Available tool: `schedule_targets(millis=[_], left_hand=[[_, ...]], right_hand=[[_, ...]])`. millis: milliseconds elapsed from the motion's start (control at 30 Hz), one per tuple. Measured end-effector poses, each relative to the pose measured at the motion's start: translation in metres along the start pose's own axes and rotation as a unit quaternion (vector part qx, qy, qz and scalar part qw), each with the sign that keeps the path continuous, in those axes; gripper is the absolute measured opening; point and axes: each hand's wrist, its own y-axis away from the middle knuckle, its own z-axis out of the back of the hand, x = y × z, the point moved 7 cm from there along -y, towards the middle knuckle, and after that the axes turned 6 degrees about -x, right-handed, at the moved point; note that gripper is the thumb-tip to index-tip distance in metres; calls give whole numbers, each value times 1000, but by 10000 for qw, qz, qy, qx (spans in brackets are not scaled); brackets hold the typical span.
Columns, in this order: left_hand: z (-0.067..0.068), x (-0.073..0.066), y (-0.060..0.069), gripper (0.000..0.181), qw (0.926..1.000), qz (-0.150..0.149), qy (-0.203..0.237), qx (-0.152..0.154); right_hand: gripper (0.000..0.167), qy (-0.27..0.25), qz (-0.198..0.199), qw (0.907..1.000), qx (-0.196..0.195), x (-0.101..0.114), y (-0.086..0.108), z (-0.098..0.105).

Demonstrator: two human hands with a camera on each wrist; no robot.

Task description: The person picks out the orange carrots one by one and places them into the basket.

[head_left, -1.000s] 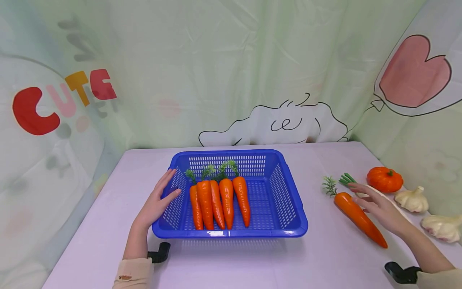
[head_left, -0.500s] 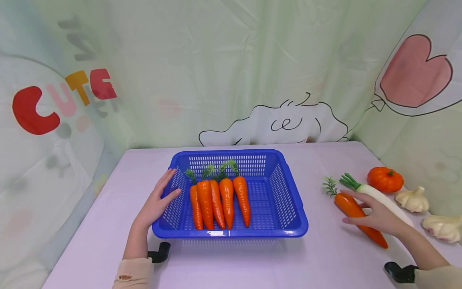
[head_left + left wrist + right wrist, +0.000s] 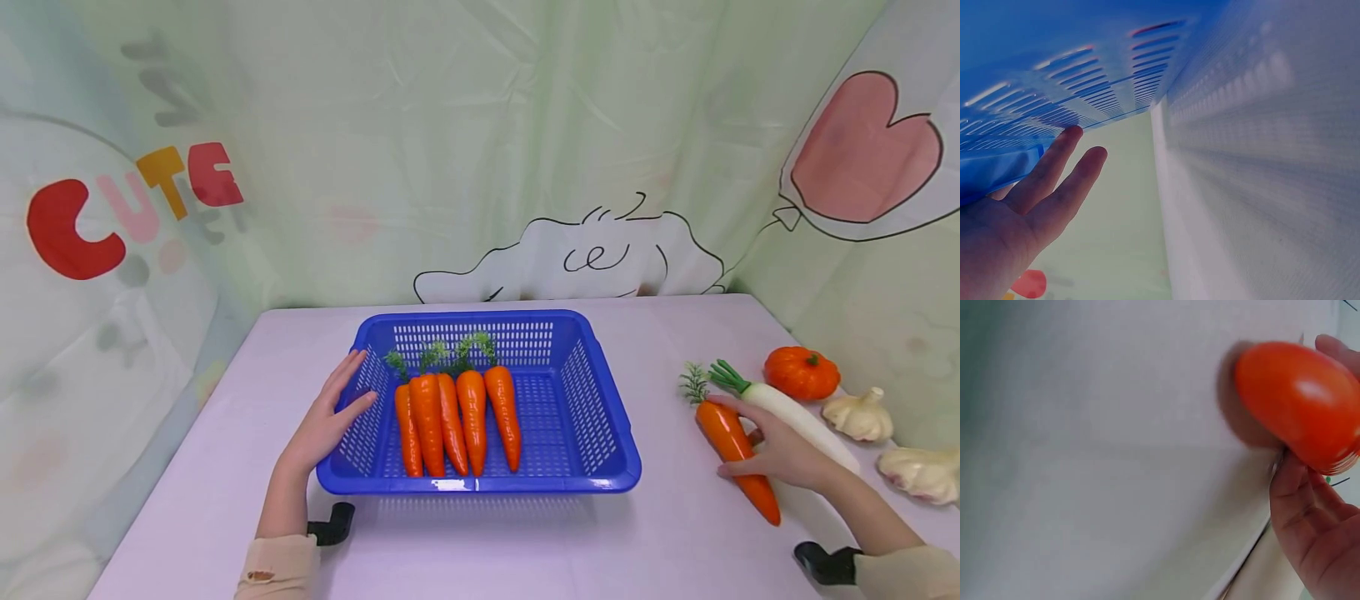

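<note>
My right hand (image 3: 783, 454) grips a carrot (image 3: 724, 432) with a green leafy top, thumb on its near side and fingers across the far side. In the right wrist view the carrot's tapered body (image 3: 1297, 394) is seen end-on between thumb and fingers. At the left side of a blue plastic basket (image 3: 480, 485) rests my left hand (image 3: 318, 425), thumb reaching over the rim. Its fingers (image 3: 1063, 200) extend fairly straight along the outer wall in the left wrist view. Inside the basket, several orange carrots (image 3: 426, 425) lie side by side, tops toward the back.
A white radish (image 3: 795, 417) lies just right of the gripped carrot, partly behind the hand. Beyond it are a small orange pumpkin (image 3: 802, 373) and two garlic bulbs (image 3: 858, 415) near the table's right edge. A printed curtain (image 3: 480, 150) hangs behind the table.
My right hand has come down from above the radish and taken hold of the carrot. The carrot's tip has swung left and toward me. The left hand and basket have stayed put.
</note>
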Motion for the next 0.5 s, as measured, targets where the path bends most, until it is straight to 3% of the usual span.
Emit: schedule_targets(millis=[100,300,500], left_hand=[[0,0,0,64,10000,7,-16,2],[-1,1,0,64,10000,20,-40,3],[-1,2,0,64,10000,9,-18,-4]], right_hand=[[89,-93,0,9999,-39,0,0,0],[86,-860,-96,9962,-37,-1,0,1],[85,-947,-270,9951,-68,4,0,4]])
